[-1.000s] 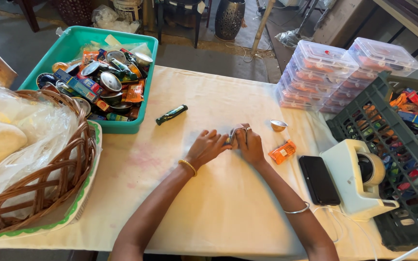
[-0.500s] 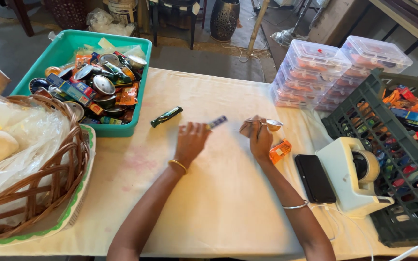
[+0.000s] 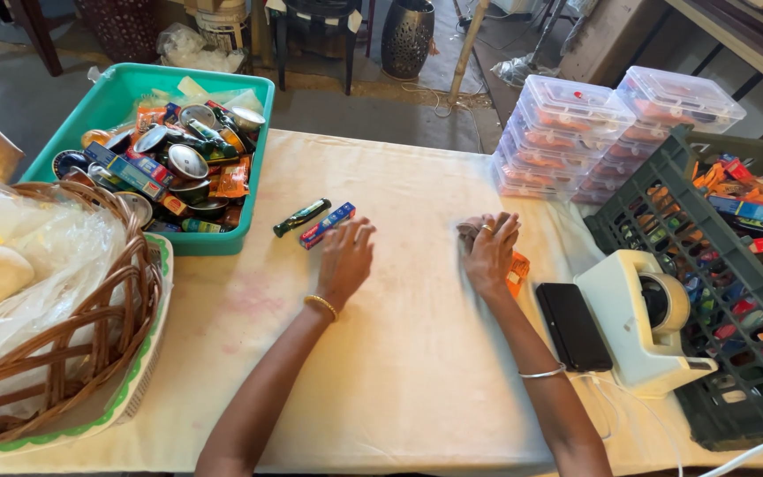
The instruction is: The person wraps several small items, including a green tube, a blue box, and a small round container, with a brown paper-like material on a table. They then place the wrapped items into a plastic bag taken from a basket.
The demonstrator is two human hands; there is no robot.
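While the left hand [image 3: 344,261] rests loose on the table [image 3: 399,380], fingers [image 3: 357,231] touching a small blue-and-red packet [image 3: 328,224], the right hand [image 3: 490,254] closes around a small crumpled wrapper [image 3: 469,231].

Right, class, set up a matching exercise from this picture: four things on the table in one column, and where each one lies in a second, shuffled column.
Things:
1. blue packet
2. black phone
3. teal tub
4. clear lidded boxes

Places:
A. stacked at the table's far edge
B. beside the white tape dispenser
C. at the left hand fingertips
D. behind the wicker basket

Pairs: 1-C, 2-B, 3-D, 4-A
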